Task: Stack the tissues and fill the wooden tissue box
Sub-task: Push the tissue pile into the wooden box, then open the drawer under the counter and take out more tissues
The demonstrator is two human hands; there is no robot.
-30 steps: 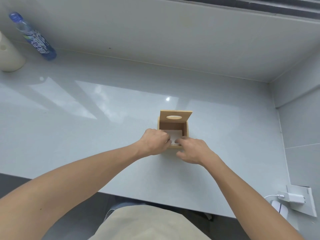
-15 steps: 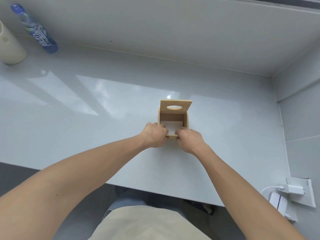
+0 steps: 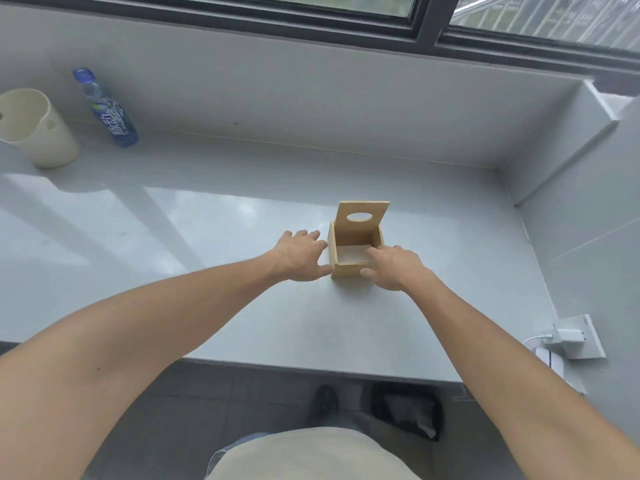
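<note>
Sitting far left of the wooden tissue box point(image 3: 350, 268) were a cream cup point(image 3: 36, 128) and a blue bottle point(image 3: 105, 109). The left hand point(image 3: 300, 255) lay spread flat just beside the box, holding nothing. White tissues point(image 3: 351, 254) lay inside the box. The right hand point(image 3: 394, 266), fingers apart, reached over its near right corner, fingertips on the tissues.

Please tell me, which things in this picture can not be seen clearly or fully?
- White tissues in the open wooden tissue box: head view; the near wall and the right hand hide part, so their number is unknown.
- Cream plastic bin: cut by the left edge.
- Blue-capped water bottle: label print too small to read.
- Left hand: its palm faces down, contact with the box is unclear.
</note>
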